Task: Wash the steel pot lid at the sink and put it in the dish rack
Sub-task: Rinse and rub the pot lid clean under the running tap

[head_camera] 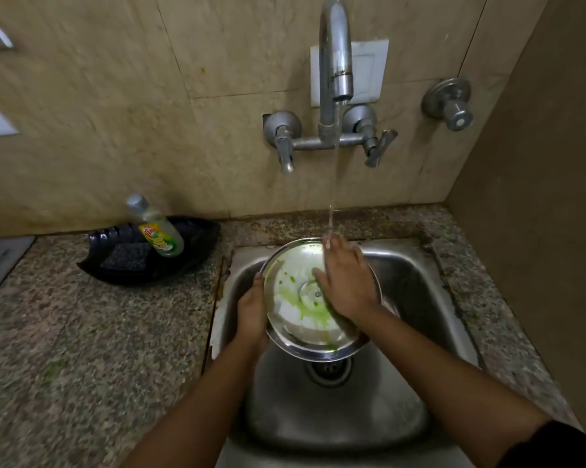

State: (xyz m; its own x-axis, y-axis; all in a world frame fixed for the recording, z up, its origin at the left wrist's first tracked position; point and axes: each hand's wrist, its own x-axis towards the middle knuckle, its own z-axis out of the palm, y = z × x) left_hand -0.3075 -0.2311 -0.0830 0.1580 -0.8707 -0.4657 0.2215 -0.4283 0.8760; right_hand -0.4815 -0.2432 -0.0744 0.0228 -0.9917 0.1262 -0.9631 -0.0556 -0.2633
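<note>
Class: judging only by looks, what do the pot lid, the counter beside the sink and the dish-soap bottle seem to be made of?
Pot lid: apparently stainless steel, shiny, with mirror-like highlights under green smears. Counter: looks like polished granite, given its speckled brown-grey grain; it could be an imitation. Dish-soap bottle: probably clear plastic, since yellow-green liquid shows through.

A red-and-yellow label is carried by the dish soap bottle (156,231) in the black tray (116,268); its lettering cannot be read.
</note>
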